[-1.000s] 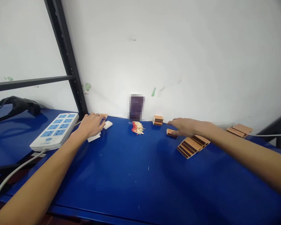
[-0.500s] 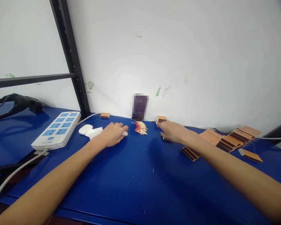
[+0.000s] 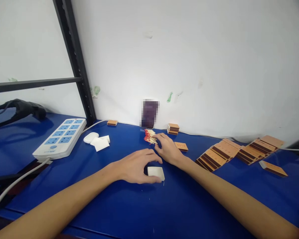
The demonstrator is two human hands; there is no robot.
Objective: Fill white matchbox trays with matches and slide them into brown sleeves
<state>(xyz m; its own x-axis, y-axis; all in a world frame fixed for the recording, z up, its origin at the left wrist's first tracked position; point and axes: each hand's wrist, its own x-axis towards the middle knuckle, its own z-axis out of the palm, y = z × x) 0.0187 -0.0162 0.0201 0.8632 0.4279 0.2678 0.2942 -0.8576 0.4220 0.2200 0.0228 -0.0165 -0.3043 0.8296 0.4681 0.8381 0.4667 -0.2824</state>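
Observation:
My left hand [image 3: 139,166] curves around a small white matchbox tray [image 3: 156,172] on the blue table. Its thumb lies along the tray's near edge, and the fingers arch past the far side with a gap. My right hand [image 3: 168,149] reaches the loose pile of red-tipped matches [image 3: 149,135], thumb and forefinger apart at the pile's right end. Beside that hand lies a single matchbox [image 3: 181,146]. Behind it stands a short stack of matchboxes [image 3: 173,128].
Several matchboxes [image 3: 221,151] lie in an overlapping row at right, with another box [image 3: 274,168] in front. At left are a power strip [image 3: 61,137], white paper pieces [image 3: 101,143] and a white rounded case [image 3: 91,137]. A blurred dark object [image 3: 149,113] leans on the wall.
My left hand has come nearer and to the right, with the white tray now between its fingers. My right hand has left the matchbox stack and moved left to the matches.

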